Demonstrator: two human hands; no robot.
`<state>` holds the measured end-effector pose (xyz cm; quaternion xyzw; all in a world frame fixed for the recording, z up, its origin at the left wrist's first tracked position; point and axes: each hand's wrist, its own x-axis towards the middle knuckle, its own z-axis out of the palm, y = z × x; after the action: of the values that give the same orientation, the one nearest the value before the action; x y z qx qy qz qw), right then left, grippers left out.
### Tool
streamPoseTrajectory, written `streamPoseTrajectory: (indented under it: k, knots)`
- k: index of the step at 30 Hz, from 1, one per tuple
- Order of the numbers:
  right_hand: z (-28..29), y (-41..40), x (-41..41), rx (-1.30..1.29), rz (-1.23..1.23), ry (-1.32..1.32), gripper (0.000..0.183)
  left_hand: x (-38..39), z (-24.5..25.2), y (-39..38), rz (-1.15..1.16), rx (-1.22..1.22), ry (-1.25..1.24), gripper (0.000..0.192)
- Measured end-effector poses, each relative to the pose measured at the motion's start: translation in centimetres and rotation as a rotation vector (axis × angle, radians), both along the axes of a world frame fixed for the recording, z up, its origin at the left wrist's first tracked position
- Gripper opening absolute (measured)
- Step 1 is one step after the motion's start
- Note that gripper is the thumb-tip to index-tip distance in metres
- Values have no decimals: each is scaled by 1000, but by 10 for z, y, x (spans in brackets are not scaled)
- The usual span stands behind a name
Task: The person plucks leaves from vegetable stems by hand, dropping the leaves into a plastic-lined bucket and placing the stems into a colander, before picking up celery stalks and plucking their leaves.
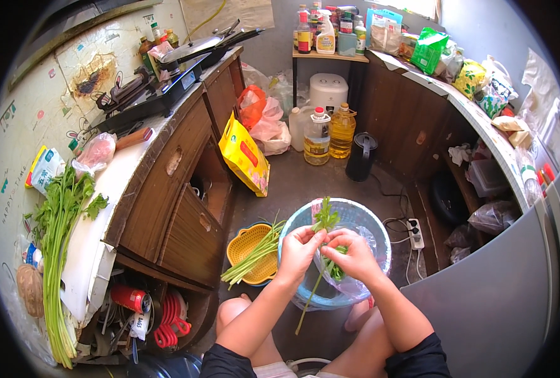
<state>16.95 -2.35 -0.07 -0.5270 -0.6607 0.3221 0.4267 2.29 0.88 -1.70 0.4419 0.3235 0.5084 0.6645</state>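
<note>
My left hand [300,253] pinches a thin celery stalk [312,296] just below its leafy top. Its leaves [326,217] stick up past my fingers, and the bare stem hangs down across the near rim of a blue plastic basket [287,283]. My right hand [355,255] meets the left at the stalk, thumb and forefinger closed at its leafy part; the fingertips partly hide the contact. Loose celery leaves [337,273] lie below in a clear plastic bag [372,241] lining the basket. Left of it, stripped celery stalks [256,255] rest across a yellow colander [237,245].
A bunch of leafy celery [58,250] lies on the left counter. On the floor beyond stand a yellow bag [244,153], oil bottles [342,132] and a black lidded container [361,160]. A power strip [415,234] with cords sits to the right, beside a grey panel [487,283].
</note>
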Motion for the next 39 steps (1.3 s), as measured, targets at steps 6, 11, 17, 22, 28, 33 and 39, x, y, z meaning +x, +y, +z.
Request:
streamPoseTrajectory:
  k: [6,11,17,22,28,33,39]
  knots:
    - [22,0,4,472,-259,-219,25,-3,6,-3,-54,-175,-19,11]
    - [28,1,3,644,-158,-489,31,0,2,-8,-123,-118,-14,13]
    - [23,5,10,672,-267,-511,12,8,3,-13,-29,-180,-114,11]
    - [19,5,10,668,-212,-569,9,8,-6,-9,-80,-100,10,15]
    - [20,4,4,677,-164,-627,7,9,-6,-10,-27,-21,130,11]
    - [21,7,-1,709,-187,-631,4,8,-9,-9,-5,12,124,11]
    - [12,27,32,544,-311,-292,3,7,3,-15,-36,-27,55,13]
